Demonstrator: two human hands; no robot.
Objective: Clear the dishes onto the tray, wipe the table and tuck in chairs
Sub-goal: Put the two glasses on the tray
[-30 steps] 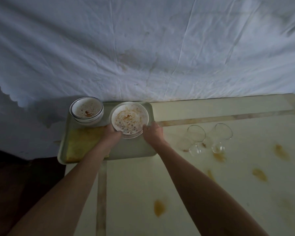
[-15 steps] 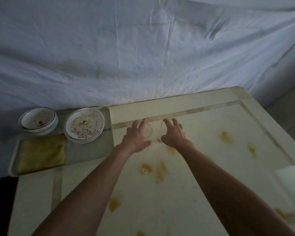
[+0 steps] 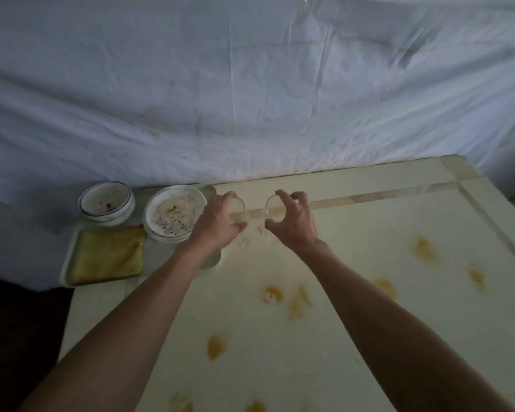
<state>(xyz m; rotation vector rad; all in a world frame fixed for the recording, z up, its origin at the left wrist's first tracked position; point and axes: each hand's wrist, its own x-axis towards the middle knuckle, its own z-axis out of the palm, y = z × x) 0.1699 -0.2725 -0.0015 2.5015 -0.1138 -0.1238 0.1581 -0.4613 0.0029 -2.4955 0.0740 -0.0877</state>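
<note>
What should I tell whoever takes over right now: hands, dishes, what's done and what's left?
Left hand is closed on one clear glass; right hand is closed on the other glass. Whether they are lifted off the table is unclear.
On the tray: small bowl, dirty plate, folded yellow cloth.
Done: bowl and plate cleared.
Left: put both glasses on the tray, wipe the orange stains with the cloth, tuck in chairs (none in view).

tray (image 3: 69, 264) at table's (image 3: 354, 322) left end, two bowls (image 3: 107, 207) behind folded cloth (image 3: 110, 257) on it, two glasses (image 3: 271, 210) right of tray
</note>
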